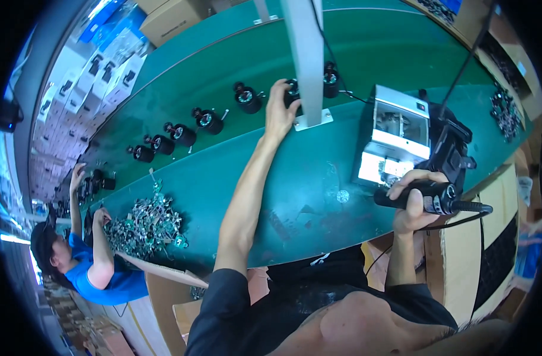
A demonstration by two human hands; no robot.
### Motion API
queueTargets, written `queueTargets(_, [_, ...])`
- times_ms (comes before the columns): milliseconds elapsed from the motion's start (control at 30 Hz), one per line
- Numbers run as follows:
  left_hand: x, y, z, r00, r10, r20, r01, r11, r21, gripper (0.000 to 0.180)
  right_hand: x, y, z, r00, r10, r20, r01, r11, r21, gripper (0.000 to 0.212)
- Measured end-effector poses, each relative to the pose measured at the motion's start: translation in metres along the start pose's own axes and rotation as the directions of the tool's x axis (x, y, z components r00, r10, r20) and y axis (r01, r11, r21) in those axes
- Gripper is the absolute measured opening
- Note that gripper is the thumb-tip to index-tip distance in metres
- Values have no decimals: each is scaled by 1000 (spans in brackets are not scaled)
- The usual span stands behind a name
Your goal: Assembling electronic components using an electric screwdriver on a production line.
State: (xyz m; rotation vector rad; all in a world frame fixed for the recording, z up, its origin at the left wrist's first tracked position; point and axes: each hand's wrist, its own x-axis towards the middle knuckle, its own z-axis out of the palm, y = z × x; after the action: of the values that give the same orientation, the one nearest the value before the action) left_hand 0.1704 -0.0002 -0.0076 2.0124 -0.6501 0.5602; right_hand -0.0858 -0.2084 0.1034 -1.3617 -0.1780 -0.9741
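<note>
Factory assy line: green belt, parts pile, ctns.

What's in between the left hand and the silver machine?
In the head view, a pale metal post stands between the left hand and the silver machine; a black cylinder is there too, farther back.

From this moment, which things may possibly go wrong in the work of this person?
The left hand is at a black cylindrical unit close beside the metal post, so it might bump the post.

The right hand holds a black corded tool beside the metal-cased machine; the cord might snag when the tool moves.

The pile of small parts lies near the green table's edge, so a push might spill pieces.
</note>
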Motion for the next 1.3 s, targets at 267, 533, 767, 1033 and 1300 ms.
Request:
queueTargets(267, [4,1,-8,994,-110,16,111,993,-45,41,-3,1,-4,998,39,-58,-38,999,16,42])
queueTargets(533, [1,20,-39,945,-326,22,326,945,8,39,-4,9,-3,1000,-16,5,16,999,-48,38])
queueTargets(767, [-83,106,-96,902,-429,52,432,894,-118,38,3,3,-1,996,79,-47,-81,995,-58,34])
queueTargets(1033, [-180,161,-99,911,-408,61,412,903,-118,40,15,5,14,994,111,3,-110,991,-70,35])
queueTargets(1300, [-156,172,-113,918,-387,89,393,918,-57,34,13,14,3,999,37,35,-35,998,-49,38])
